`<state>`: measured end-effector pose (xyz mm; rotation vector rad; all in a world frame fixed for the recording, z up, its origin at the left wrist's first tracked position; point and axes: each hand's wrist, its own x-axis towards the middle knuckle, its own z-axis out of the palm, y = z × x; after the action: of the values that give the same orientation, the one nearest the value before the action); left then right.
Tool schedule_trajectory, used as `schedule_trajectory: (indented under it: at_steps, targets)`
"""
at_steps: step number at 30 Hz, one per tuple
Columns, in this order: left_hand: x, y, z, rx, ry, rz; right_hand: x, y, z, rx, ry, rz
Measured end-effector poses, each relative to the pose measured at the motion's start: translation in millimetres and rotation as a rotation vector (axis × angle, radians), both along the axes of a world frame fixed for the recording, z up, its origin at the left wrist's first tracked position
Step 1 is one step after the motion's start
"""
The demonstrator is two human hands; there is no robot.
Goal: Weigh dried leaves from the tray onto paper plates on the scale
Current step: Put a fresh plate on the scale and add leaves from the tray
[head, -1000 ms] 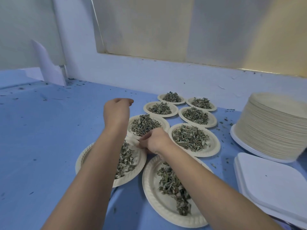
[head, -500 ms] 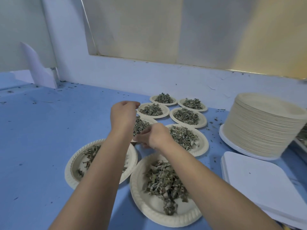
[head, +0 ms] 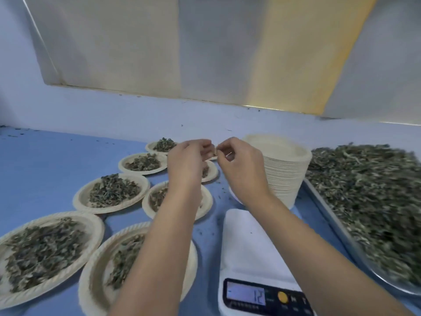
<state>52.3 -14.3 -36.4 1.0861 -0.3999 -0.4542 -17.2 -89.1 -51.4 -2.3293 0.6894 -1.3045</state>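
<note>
Judging by several filled plates (head: 77,198) at left, much is weighed; the scale (head: 246,242) at lower centre bears no plate, and the tray (head: 328,215) at right holds plenty. The left hand (head: 184,160) and right hand (head: 241,165) curl their fingertips together at centre; whether they pinch anything, I cannot tell.

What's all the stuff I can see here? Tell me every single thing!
Leaf-filled plates: eight, cream, left on table, some partly hidden.
Empty plate stack: one, cream, behind scale.
Scale: one, white, front centre, nothing on it, shows 12.
Tray: one, grey, right, full of dried leaves.
Table: one, blue, underneath.
Left hand: one, fingers curled, above far plates.
Right hand: one, fingertips pinched; holding anything, cannot tell.
</note>
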Motion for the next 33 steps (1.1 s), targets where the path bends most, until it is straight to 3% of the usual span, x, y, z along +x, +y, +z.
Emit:
schedule_trajectory:
  at_steps: [3,6,12,18,33]
  targets:
    - [-21.4,-13.1,-0.8,0.016,0.001,-0.049,-26.4,-24.7,9.2,-0.205,0.06,-0.227]
    - [-33.9,-19.5,-4.5,0.017,0.023,-0.074,-45.9,-46.3,17.4,-0.231,0.227,-0.328]
    - [-37.4,-17.3,-10.5,0.029,0.034,-0.055,-59.6,-58.8,17.5,-0.168,0.435,-0.29]
    - [-39.6,-17.4,-11.5,0.024,0.073,-0.056,-53.7,-61.0,18.3,-0.248,0.586,-0.285]
    - [-45.4,-19.8,-12.7,0.052,0.069,-0.095,-48.0,-59.3,17.8,-0.353,0.611,-0.289]
